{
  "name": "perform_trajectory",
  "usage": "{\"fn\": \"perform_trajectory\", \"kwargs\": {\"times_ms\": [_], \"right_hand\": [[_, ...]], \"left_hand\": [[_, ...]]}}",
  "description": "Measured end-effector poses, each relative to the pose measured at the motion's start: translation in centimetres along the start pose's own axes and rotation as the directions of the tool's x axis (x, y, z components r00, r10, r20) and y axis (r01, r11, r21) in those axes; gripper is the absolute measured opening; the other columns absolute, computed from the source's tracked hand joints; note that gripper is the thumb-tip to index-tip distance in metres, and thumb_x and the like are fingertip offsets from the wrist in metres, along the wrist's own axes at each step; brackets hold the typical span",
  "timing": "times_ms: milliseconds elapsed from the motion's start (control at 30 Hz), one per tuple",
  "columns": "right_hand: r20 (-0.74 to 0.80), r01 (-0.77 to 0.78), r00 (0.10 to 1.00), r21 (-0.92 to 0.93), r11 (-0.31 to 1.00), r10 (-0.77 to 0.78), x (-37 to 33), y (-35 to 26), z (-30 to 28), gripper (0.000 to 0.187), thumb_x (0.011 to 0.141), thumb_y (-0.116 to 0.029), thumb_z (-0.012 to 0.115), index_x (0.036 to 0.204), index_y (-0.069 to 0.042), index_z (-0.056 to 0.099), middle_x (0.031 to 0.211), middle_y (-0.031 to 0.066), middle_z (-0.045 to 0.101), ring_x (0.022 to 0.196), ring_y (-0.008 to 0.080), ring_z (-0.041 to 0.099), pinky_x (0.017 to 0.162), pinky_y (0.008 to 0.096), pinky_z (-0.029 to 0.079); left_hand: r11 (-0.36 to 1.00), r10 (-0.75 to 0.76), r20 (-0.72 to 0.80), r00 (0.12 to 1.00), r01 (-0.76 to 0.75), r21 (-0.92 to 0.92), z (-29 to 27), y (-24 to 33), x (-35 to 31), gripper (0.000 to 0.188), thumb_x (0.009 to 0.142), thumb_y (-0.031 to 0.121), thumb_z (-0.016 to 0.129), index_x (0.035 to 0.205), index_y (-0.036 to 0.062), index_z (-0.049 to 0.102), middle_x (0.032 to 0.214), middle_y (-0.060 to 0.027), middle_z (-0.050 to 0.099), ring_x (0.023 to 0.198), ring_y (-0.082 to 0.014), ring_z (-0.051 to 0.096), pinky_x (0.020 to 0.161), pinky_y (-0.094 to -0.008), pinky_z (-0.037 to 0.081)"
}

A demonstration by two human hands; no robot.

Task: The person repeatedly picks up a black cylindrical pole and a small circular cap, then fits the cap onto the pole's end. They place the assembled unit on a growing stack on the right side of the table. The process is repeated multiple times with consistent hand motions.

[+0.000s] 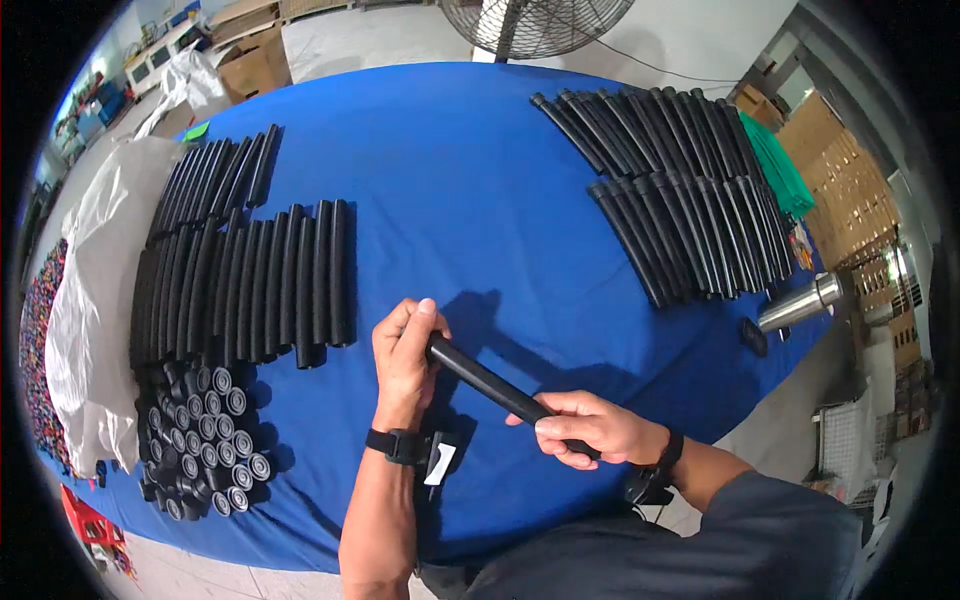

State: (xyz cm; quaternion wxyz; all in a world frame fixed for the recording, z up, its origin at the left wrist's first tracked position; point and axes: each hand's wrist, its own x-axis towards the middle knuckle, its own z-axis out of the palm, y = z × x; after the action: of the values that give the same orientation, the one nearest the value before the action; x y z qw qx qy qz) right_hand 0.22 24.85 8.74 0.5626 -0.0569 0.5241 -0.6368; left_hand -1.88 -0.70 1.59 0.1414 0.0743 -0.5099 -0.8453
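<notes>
A slim, straight black tube (485,381) (its surface slightly glossy) slants from far left to near right, near centre, partly covered by gripping fingers.

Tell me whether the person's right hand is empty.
No, the right hand has its fingers wrapped around a black tube near the end closer to the person.

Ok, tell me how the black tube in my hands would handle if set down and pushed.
The black tube is probably stiff: it runs straight between your left hand and right hand. Its round, slender shape makes it apt to roll. Its smooth-looking surface might feel slightly slippery.
</notes>
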Motion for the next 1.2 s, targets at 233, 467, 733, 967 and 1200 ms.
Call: {"fn": "perform_trajectory", "kwargs": {"times_ms": [233, 467, 733, 967, 1200], "right_hand": [[0.021, 0.016, 1.0, -0.026, 1.0, -0.016, 0.1, 0.4, 0.0, 0.036, 0.109, -0.023, 0.051, 0.138, -0.003, 0.052, 0.081, -0.0008, 0.049, 0.053, 0.0037, 0.046, 0.043, 0.0203, 0.038], [0.03, 0.242, 0.752, -0.942, 0.233, -0.659, 0.7, 1.7, -1.4, 0.037, 0.107, -0.026, 0.055, 0.136, -0.003, 0.053, 0.086, 0.0038, 0.062, 0.058, 0.0092, 0.057, 0.045, 0.0222, 0.042], [0.054, -0.07, 0.996, 0.011, 0.998, 0.069, 0.0, -0.1, -1.9, 0.041, 0.103, -0.032, 0.062, 0.134, -0.004, 0.056, 0.083, 0.0046, 0.065, 0.054, 0.0095, 0.057, 0.047, 0.024, 0.044], [0.068, -0.039, 0.997, 0.04, 0.998, 0.037, -0.2, -0.4, -1.7, 0.039, 0.106, -0.027, 0.058, 0.136, -0.003, 0.054, 0.085, 0.0063, 0.065, 0.053, 0.0077, 0.054, 0.047, 0.0238, 0.043], [0.054, -0.023, 0.998, -0.006, 1.0, 0.023, 0.2, -0.2, -0.8, 0.039, 0.107, -0.027, 0.055, 0.136, -0.001, 0.055, 0.079, -0.0006, 0.049, 0.053, 0.0038, 0.043, 0.046, 0.022, 0.037]], "left_hand": [[0.999, 0.005, -0.019, 1.0, -0.005, -0.038, -0.4, -0.3, -0.3, 0.032, 0.101, 0.026, 0.065, 0.075, 0.007, 0.061, 0.067, 0.0002, 0.056, 0.054, -0.0046, 0.042, 0.047, -0.0231, 0.031], [0.982, -0.135, -0.029, 0.99, 0.138, 0.133, 0.7, 0.9, -0.5, 0.021, 0.1, 0.024, 0.066, 0.088, 0.0081, 0.062, 0.074, -0.0003, 0.06, 0.056, -0.0039, 0.045, 0.047, -0.0206, 0.032], [0.989, -0.131, 0.03, 0.991, 0.129, 0.069, 0.4, 0.6, -0.5, 0.018, 0.098, 0.021, 0.068, 0.086, 0.0091, 0.062, 0.074, 0.0017, 0.061, 0.056, -0.0027, 0.046, 0.046, -0.0202, 0.032], [0.996, -0.091, 0.041, 0.995, 0.091, 0.018, 0.0, 0.3, -0.5, 0.02, 0.099, 0.021, 0.067, 0.084, 0.0084, 0.062, 0.074, 0.0, 0.061, 0.054, -0.0044, 0.045, 0.045, -0.0215, 0.032], [0.999, 0.009, 0.002, 1.0, -0.009, -0.051, -0.8, -0.9, -0.1, 0.022, 0.1, 0.022, 0.065, 0.084, 0.0084, 0.061, 0.074, -0.0015, 0.061, 0.057, -0.0057, 0.047, 0.046, -0.021, 0.032]]}}
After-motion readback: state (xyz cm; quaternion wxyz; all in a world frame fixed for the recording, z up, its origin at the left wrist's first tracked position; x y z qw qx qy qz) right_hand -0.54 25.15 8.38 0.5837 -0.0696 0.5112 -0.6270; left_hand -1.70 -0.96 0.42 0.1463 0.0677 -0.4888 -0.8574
